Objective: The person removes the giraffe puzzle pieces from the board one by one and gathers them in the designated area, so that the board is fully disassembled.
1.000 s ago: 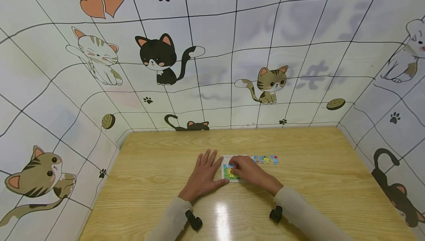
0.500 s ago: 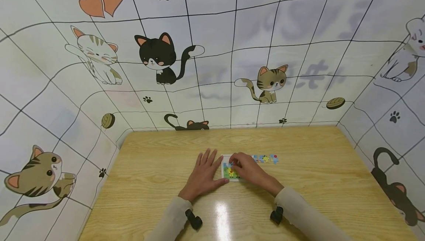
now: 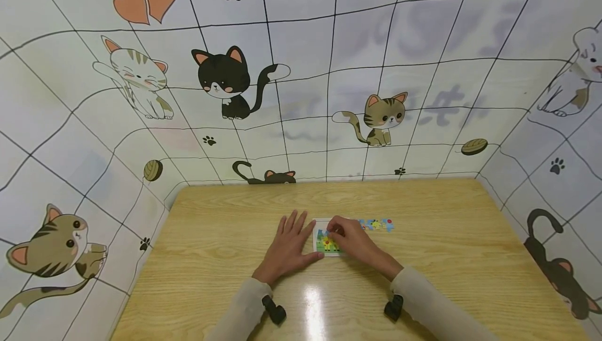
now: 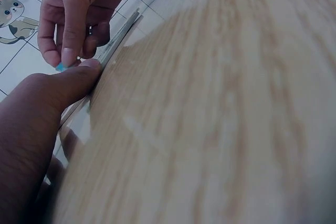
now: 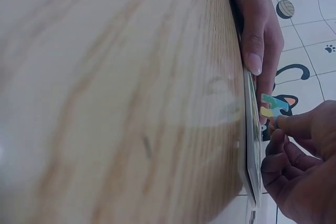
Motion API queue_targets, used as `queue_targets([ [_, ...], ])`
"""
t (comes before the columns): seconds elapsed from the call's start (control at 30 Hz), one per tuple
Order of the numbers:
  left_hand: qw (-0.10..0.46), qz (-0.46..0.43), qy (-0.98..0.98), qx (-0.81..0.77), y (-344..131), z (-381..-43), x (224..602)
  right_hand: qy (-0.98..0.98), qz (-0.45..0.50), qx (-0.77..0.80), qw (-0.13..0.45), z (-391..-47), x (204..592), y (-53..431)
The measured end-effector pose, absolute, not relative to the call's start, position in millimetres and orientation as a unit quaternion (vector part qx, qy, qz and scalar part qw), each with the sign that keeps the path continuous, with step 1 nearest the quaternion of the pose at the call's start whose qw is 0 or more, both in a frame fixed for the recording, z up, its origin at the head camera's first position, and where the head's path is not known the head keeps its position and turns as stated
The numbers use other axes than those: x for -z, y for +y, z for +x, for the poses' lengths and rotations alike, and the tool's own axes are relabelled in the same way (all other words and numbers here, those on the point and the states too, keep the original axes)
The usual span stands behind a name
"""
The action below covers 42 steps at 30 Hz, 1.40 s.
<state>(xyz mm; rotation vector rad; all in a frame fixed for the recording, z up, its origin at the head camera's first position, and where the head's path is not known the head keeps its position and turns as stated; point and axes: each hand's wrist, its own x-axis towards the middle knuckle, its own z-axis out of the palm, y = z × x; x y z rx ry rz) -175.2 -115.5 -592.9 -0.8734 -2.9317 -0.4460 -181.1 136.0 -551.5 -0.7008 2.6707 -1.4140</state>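
A small jigsaw puzzle board (image 3: 321,222) with a white border lies on the table, partly filled with green, yellow and blue pieces. My left hand (image 3: 288,247) rests spread at its left side, the thumb on the board's near left corner. Over the board, my right hand (image 3: 354,237) pinches a puzzle piece (image 5: 275,104) between thumb and fingertips. In the right wrist view this piece shows light blue, green and yellow, held tilted just above the board; in the left wrist view only a blue bit of it shows. The right hand hides the board's right part.
Several loose puzzle pieces (image 3: 376,224) lie in a row on the wooden table (image 3: 226,236), just right of the board. Behind the table and at both sides stand walls (image 3: 305,69) covered with cat drawings. A black wrist strap device sits at each sleeve.
My right hand has shifted slightly to the right over the board, its fingers still pinching together. My left hand has stayed in place.
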Motion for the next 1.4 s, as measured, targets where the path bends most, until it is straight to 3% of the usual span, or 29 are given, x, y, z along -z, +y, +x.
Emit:
queue_targets([
  [0.83, 0.034, -0.29, -0.941, 0.169, -117, -178, 596, 0.866, -0.118, 0.484, -0.05, -178, 542, 187],
  [1.4, 0.028, -0.279, -0.95, 0.139, -115, -175, 594, 0.885, -0.088, 0.456, -0.04, -170, 553, 214],
])
